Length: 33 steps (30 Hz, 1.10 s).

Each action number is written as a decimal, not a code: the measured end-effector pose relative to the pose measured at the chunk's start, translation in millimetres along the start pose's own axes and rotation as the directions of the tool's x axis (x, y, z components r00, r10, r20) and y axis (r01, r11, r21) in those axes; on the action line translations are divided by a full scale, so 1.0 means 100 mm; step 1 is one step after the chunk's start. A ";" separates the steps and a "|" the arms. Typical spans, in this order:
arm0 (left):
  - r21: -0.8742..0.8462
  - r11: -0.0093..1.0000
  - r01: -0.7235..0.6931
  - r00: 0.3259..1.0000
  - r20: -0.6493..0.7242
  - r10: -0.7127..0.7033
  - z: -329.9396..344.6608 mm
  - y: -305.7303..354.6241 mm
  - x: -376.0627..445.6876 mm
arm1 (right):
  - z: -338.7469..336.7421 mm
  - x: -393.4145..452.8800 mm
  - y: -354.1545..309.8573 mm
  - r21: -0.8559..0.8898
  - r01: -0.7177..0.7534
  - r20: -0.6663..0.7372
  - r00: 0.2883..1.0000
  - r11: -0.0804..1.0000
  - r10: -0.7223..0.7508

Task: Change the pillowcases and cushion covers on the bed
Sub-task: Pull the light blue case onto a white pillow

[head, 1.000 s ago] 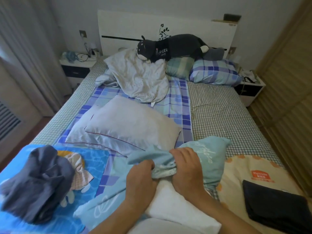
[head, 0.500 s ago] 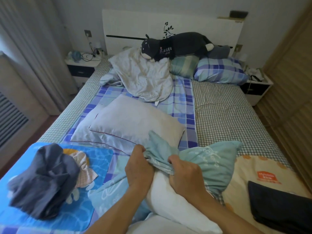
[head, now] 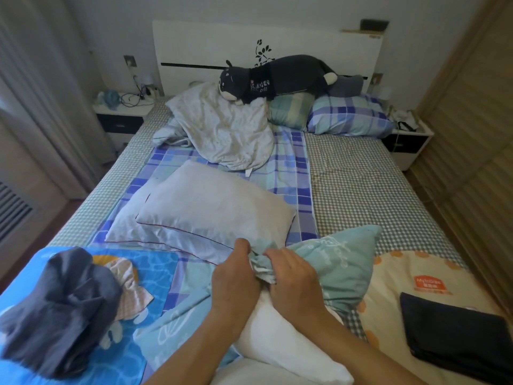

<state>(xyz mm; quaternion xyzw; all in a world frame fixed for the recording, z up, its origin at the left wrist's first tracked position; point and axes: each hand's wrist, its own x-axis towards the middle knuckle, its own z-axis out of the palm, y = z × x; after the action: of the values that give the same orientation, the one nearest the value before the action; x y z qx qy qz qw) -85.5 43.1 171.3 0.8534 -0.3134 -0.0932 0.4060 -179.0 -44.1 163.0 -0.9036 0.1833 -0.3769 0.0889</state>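
- Head view: both hands meet near the foot edge of the bed (head: 361, 190), over a white pillow (head: 280, 343) that lies partly inside a teal pillowcase (head: 336, 262)
- The left hand (head: 236, 284) has its fingers curled into the bunched opening of the pillowcase, gripping the cloth
- The right hand (head: 294, 282) grips the same bunched cloth from the other side, fingers curled over it, the two hands touching or nearly so
- The far end of the teal pillowcase is filled and points toward the right edge of the bed; the bare white end of the pillow sticks out toward the foot edge
- Just beyond the hands, in the middle of the bed, two bare pale pillows (head: 211, 207) lie stacked on a blue checked sheet (head: 286, 168)
- Nearer the headboard (head: 266, 43) a crumpled pale pillow (head: 222, 129) leans, with a dark plush toy (head: 277, 77) lying over it and over a blue checked pillow (head: 347, 115)
- At the foot-left corner a dark bundle of cloth (head: 61, 309) sits on a bright blue mat (head: 155, 270)
- At the foot-right corner a folded dark cloth (head: 455, 334) rests on a cream blanket (head: 410, 276)
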 end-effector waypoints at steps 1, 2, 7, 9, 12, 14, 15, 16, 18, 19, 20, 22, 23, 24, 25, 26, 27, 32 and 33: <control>-0.018 1.000 0.014 0.999 -0.030 -0.015 -0.02 0.01 0.02 | -0.01 0.00 0.01 0.014 0.021 0.008 1.000 1.000 -0.021; -0.045 0.998 0.033 0.998 -0.059 -0.036 -0.03 0.00 0.03 | -0.03 -0.01 0.03 0.024 0.050 0.024 0.998 0.998 -0.051; -0.267 0.963 -0.038 0.992 -0.127 0.004 -0.08 -0.05 -0.08 | -0.15 -0.08 0.06 0.008 0.071 0.140 0.988 0.997 -0.071; -0.272 0.954 -0.126 0.990 -0.091 0.105 -0.05 -0.08 -0.18 | -0.18 -0.06 0.06 -0.040 0.003 0.147 0.989 0.999 0.003; -0.201 0.976 -0.087 0.996 0.012 0.091 0.00 -0.13 -0.24 | -0.19 -0.03 0.03 -0.068 -0.035 0.094 0.995 0.997 0.041; -0.100 0.994 -0.037 0.999 0.003 0.038 0.02 -0.12 -0.22 | -0.19 -0.01 -0.01 -0.085 -0.007 0.035 0.999 0.996 0.010; -0.050 0.998 -0.025 0.999 -0.020 0.024 0.02 -0.09 -0.20 | -0.18 -0.01 -0.03 -0.084 0.012 0.014 1.000 0.996 -0.011; -0.016 1.000 -0.018 0.999 -0.038 0.017 0.00 -0.07 -0.17 | -0.17 -0.01 -0.03 -0.074 0.032 0.000 0.999 0.997 -0.032; 0.048 0.998 -0.041 0.998 -0.035 0.043 -0.04 -0.03 -0.11 | -0.14 -0.03 -0.01 -0.051 0.065 0.001 0.998 0.997 -0.065; 0.092 0.994 -0.058 0.998 -0.010 0.059 -0.05 -0.03 -0.09 | -0.14 -0.05 0.01 -0.038 0.065 0.020 0.998 0.997 -0.064; 0.128 0.989 -0.072 0.997 0.020 0.070 -0.06 -0.03 -0.09 | -0.14 -0.07 0.03 -0.019 0.058 0.042 0.997 0.998 -0.057; 0.179 0.977 -0.116 0.993 0.054 0.108 -0.07 -0.04 -0.09 | -0.16 -0.09 0.03 0.021 0.040 0.068 0.997 0.999 -0.042; 0.194 0.971 -0.138 0.990 0.055 0.130 -0.09 -0.04 -0.10 | -0.18 -0.09 0.03 0.033 0.037 0.072 0.997 0.999 -0.040; 0.194 0.969 -0.154 0.988 0.049 0.147 -0.10 -0.05 -0.10 | -0.19 -0.09 0.03 0.041 0.043 0.071 0.996 0.998 -0.046; 0.175 0.971 -0.165 0.986 0.044 0.159 -0.12 -0.06 -0.10 | -0.21 -0.09 0.02 0.050 0.054 0.066 0.996 0.997 -0.057; 0.141 0.975 -0.172 0.985 0.052 0.166 -0.15 -0.07 -0.12 | -0.23 -0.08 0.02 0.063 0.064 0.057 0.996 0.996 -0.068; 0.109 0.977 -0.182 0.982 0.070 0.175 -0.18 -0.07 -0.15 | -0.25 -0.08 0.03 0.076 0.073 0.046 0.996 0.994 -0.076; 0.151 0.968 -0.202 0.972 -0.091 0.217 -0.19 -0.06 -0.32 | -0.29 -0.05 -0.03 0.034 0.124 -0.028 0.992 0.992 -0.123; 0.173 0.971 -0.163 0.976 -0.113 0.184 -0.17 -0.07 -0.28 | -0.27 -0.07 -0.04 0.022 0.147 -0.045 0.988 0.989 -0.146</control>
<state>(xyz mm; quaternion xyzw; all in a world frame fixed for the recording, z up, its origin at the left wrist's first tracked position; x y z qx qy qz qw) -97.4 74.7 174.7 0.8570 -0.3668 0.0238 0.3611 -201.5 -38.2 178.3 -0.9050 0.1136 -0.4043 0.0681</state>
